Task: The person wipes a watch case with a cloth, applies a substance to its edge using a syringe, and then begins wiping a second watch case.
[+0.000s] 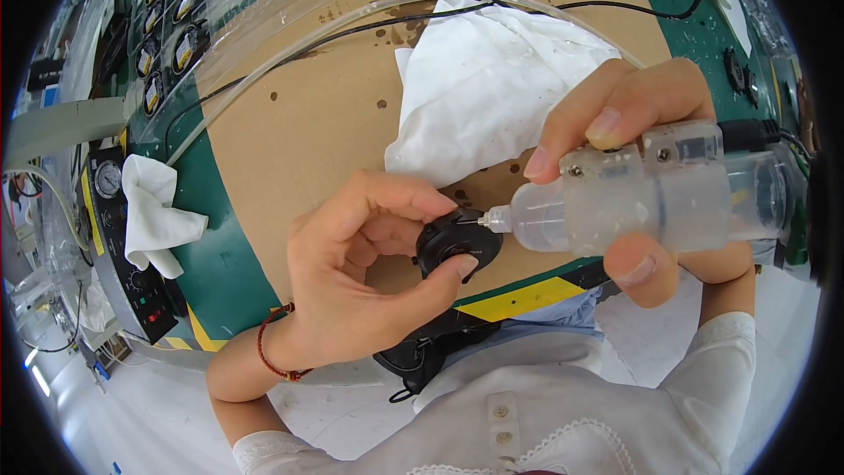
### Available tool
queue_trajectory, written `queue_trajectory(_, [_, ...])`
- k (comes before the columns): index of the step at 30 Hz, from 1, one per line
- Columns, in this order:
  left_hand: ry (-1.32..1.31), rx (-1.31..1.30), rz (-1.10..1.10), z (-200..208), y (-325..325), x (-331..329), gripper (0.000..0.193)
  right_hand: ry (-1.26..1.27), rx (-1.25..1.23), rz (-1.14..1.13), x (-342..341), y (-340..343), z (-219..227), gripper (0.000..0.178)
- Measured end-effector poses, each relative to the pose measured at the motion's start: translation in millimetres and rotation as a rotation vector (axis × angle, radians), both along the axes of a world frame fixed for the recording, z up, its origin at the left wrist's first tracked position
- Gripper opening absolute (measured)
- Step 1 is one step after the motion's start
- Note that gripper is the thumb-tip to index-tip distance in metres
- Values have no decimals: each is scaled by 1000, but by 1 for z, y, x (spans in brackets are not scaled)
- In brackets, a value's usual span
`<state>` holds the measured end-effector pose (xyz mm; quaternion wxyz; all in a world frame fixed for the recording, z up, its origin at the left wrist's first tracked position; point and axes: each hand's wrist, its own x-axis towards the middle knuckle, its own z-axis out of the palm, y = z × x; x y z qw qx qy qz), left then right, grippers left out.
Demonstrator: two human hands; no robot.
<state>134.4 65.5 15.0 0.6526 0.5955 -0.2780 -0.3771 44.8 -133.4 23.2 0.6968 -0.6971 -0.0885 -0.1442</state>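
My left hand (352, 277) pinches a small round black plastic part (455, 251) between thumb and fingers, tilted above the front edge of the work surface. Wrapped around a translucent dispensing syringe (607, 207) is my right hand (651, 110), with its fingers above the barrel and the thumb below. The syringe lies nearly level and points left. Its thin metal needle (482, 222) reaches the upper rim of the black part; whether it touches cannot be made out. A black cable joins the holder near its right end.
Brown cardboard (290, 149) with dark stains covers the green mat (215, 273). A crumpled white cloth (492, 79) lies behind my hands. At left stand a control box (132, 273) with a gauge, a smaller cloth (158, 211) and a tray of round parts (176, 31). Cables (352, 32) cross the back.
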Motion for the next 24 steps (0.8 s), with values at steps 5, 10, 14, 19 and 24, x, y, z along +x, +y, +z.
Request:
queue_trajectory(5, [7, -2, -6, 1, -1, 0, 33, 13, 6, -18, -2, 0, 0, 52])
queue_trajectory(10, [-5, 11, -9, 1, 0, 0, 34, 1, -19, -17, -3, 1, -2, 52])
queue_trajectory(14, [-2, 6, -8, 0, 0, 0, 34, 9, -73, 73, -1, -5, 1, 52])
queue_trajectory(19, [-26, -5, -15, 1, -1, 1, 34, -16, -26, -9, -3, 0, -1, 52])
queue_trajectory(24, [-31, 13, -18, 3, -1, 1, 34, 0, -16, 7, -3, -4, 0, 52])
